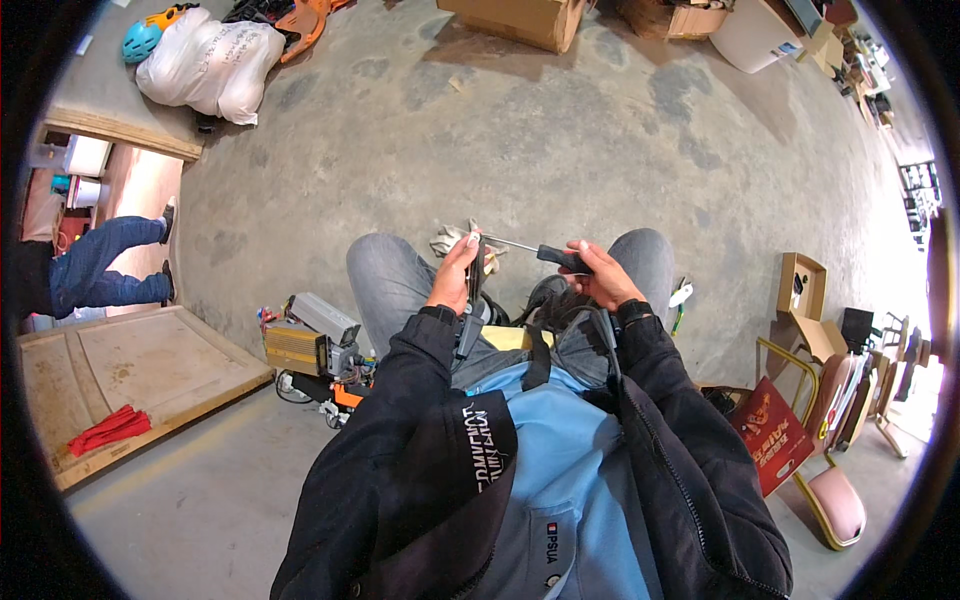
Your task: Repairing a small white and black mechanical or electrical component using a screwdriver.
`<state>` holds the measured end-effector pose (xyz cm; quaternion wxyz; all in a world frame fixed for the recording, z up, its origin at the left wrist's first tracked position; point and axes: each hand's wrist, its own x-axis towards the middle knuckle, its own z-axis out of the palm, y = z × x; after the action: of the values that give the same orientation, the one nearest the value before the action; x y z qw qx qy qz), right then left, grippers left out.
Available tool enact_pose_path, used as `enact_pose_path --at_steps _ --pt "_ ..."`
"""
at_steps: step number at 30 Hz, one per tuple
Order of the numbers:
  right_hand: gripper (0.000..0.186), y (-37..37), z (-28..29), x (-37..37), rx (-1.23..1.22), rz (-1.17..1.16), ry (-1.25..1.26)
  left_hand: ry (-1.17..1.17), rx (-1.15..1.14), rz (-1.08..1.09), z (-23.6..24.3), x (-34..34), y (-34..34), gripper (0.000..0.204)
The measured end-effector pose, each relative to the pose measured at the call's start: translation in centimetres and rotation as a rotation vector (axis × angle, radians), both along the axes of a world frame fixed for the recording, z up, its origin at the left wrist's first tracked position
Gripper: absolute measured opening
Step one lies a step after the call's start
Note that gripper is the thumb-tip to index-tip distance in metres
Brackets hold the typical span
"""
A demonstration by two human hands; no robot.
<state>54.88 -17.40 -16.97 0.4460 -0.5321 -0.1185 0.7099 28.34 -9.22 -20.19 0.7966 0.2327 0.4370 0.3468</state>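
The person sits over the concrete floor [560, 150] with both hands raised above the knees. The left hand [455, 275] has its fingers curled shut around one thin dark flat part [476, 270], held upright. The right hand [600, 277] grips the black handle of one screwdriver [545, 254], whose shaft runs leftward to touch the part's top. One pair of pale gloves [447, 238] lies just beyond.
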Motion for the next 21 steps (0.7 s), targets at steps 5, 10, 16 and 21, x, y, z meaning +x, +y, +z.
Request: enact_pose_path --at_steps 5,10,16,21 --pt "0.029 -0.2 -0.7 0.9 -0.007 0.060 0.115 -0.005 -0.022 -0.024 0.3 0.1 0.0 0.038" --pt "0.028 -0.1 -1.0 -0.1 0.042 -0.023 -0.140 0.011 -0.026 -0.022 0.2 -0.1 0.0 0.039" --pt "0.030 0.0 -1.0 0.2 -0.027 0.040 0.067 0.040 -0.025 -0.025 -0.1 -0.1 0.1 0.038" --pt "0.030 0.0 -1.0 0.3 -0.037 0.022 0.013 0.051 -0.004 -0.045 -0.1 -0.2 0.1 0.038"
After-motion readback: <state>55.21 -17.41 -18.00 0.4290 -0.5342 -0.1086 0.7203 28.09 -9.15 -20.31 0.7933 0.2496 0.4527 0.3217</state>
